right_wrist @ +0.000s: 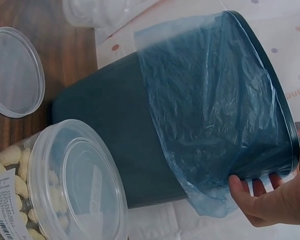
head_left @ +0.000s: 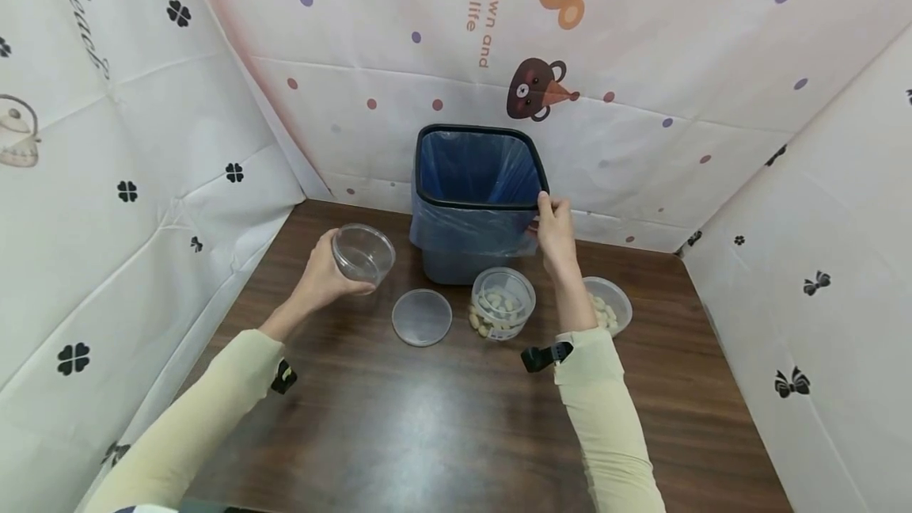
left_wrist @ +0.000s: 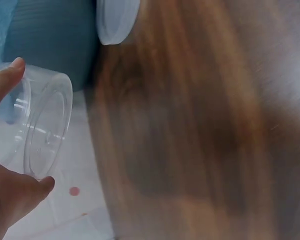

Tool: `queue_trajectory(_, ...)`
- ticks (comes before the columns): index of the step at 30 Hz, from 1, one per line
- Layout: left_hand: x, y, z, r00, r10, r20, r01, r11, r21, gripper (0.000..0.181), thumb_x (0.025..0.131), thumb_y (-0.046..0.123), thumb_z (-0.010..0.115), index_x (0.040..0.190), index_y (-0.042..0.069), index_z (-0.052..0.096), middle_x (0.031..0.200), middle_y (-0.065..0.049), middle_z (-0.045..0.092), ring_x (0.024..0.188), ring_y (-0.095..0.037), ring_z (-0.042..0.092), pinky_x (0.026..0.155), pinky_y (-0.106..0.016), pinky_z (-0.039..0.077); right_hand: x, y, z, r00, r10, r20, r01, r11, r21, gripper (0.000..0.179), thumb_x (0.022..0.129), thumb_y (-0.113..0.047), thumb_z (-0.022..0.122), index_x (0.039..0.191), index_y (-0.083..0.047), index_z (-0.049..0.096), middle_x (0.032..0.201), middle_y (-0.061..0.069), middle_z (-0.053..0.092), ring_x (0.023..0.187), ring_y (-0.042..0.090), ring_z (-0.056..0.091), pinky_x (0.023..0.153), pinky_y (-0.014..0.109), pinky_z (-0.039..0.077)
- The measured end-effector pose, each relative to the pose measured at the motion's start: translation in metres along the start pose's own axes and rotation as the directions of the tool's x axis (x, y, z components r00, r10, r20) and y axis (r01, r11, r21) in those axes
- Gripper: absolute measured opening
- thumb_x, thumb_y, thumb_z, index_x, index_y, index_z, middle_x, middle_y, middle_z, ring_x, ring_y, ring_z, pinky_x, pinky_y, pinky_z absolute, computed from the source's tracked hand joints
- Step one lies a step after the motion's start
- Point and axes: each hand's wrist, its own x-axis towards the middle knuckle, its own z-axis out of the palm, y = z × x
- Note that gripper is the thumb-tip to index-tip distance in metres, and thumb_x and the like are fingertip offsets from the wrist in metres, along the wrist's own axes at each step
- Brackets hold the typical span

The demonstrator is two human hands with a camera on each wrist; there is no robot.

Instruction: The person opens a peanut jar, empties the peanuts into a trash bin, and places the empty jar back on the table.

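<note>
Head view: left hand (head_left: 324, 274) is gripping a tilted tub (head_left: 365, 256), right hand (head_left: 558, 234) upright bag-lined bin (head_left: 459, 264); jar (head_left: 503, 299) is containing pale pieces (right_wrist: 21, 186).

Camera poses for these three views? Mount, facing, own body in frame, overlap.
Head: on the head, facing forward and down at the bin; shows both sleeves, left hand and right hand.
Left wrist: on that wrist, facing the tabletop and held clear tub; shows part of the left hand.
Right wrist: on that wrist, facing the bin's side and liner; shows right-hand fingers.
Shared: head and right wrist both show the nut tub.
</note>
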Motion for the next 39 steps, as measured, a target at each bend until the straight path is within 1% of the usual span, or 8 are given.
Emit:
queue_trajectory(4,-0.011,-0.009,0.006,1.000,-0.008,0.024,0.009,1.000,-0.006,0.127,0.051,0.024,0.103,0.149,-0.009,0.029,0.143,-0.032,0.040,0.131,-0.048,0.041,0.109,-0.063,0.036,0.000,0.001,0.001,1.000,-0.018,0.000,0.018,1.000,-0.002,0.041,0.109,-0.043,0.033,0.119,-0.004,0.035,0.106,0.010,0.040,0.098,0.027,0.051,0.101,0.047,0.049)
queue_trajectory(10,-0.024,-0.018,0.014,1.000,-0.016,0.027,0.016,1.000,0.026,0.122,0.052,0.023,0.103,0.144,-0.012,0.031,0.142,-0.034,0.033,0.131,-0.049,0.038,0.110,-0.062,0.036,0.000,0.002,0.001,1.000,-0.022,-0.006,0.022,1.000,-0.010,0.040,0.110,-0.042,0.033,0.118,-0.003,0.036,0.104,0.009,0.040,0.095,0.025,0.051,0.100,0.047,0.050)
queue_trajectory(18,-0.030,-0.022,0.020,0.999,-0.041,0.024,0.040,0.999,0.018,0.123,0.052,0.023,0.102,0.147,-0.010,0.031,0.142,-0.034,0.034,0.132,-0.048,0.037,0.109,-0.062,0.037,0.000,0.002,0.002,1.000,-0.018,-0.007,0.018,1.000,0.001,0.040,0.109,-0.042,0.034,0.118,-0.003,0.035,0.103,0.009,0.039,0.095,0.026,0.050,0.100,0.047,0.050)
queue_trajectory(25,-0.031,-0.025,0.025,1.000,0.007,0.024,-0.010,0.996,0.088,0.121,0.053,0.024,0.102,0.145,-0.013,0.034,0.139,-0.036,0.043,0.131,-0.048,0.036,0.112,-0.060,0.021,0.001,0.000,0.000,1.000,0.007,-0.002,-0.007,1.000,0.004,0.043,0.109,-0.042,0.034,0.123,-0.001,0.035,0.107,0.007,0.040,0.095,0.022,0.051,0.101,0.046,0.049)
queue_trajectory(28,-0.032,-0.027,0.026,1.000,0.016,0.019,-0.018,0.996,0.091,0.120,0.053,0.023,0.102,0.145,-0.013,0.034,0.139,-0.036,0.044,0.131,-0.048,0.036,0.112,-0.058,0.019,0.001,-0.004,-0.001,1.000,0.030,0.006,-0.030,0.999,0.012,0.044,0.109,-0.042,0.035,0.125,-0.001,0.035,0.111,0.006,0.040,0.096,0.020,0.051,0.103,0.046,0.048)
queue_trajectory(32,-0.036,-0.029,0.027,1.000,0.006,0.019,-0.008,0.997,0.074,0.121,0.053,0.023,0.102,0.146,-0.013,0.034,0.139,-0.035,0.045,0.131,-0.048,0.036,0.114,-0.059,0.019,-0.006,-0.013,-0.002,0.998,0.045,0.036,-0.046,0.998,0.037,0.035,0.110,-0.036,0.035,0.121,-0.003,0.035,0.115,0.008,0.041,0.103,0.027,0.051,0.108,0.049,0.045)
queue_trajectory(34,-0.037,-0.029,0.027,1.000,0.003,0.018,-0.005,0.997,0.072,0.121,0.053,0.023,0.102,0.146,-0.014,0.034,0.139,-0.035,0.045,0.131,-0.048,0.037,0.114,-0.059,0.020,-0.010,-0.015,-0.004,0.998,0.043,0.054,-0.044,0.999,0.023,0.034,0.111,-0.035,0.034,0.120,-0.002,0.036,0.121,0.016,0.042,0.111,0.035,0.051,0.110,0.051,0.042)
queue_trajectory(39,-0.040,-0.030,0.028,1.000,0.013,0.010,-0.014,0.997,0.071,0.121,0.052,0.023,0.102,0.145,-0.015,0.034,0.139,-0.036,0.045,0.130,-0.048,0.037,0.115,-0.060,0.021,-0.009,-0.003,-0.013,0.998,-0.002,0.063,0.008,0.997,-0.082,0.055,0.110,-0.045,0.032,0.132,0.005,0.038,0.138,0.028,0.041,0.124,0.044,0.046,0.110,0.053,0.042)
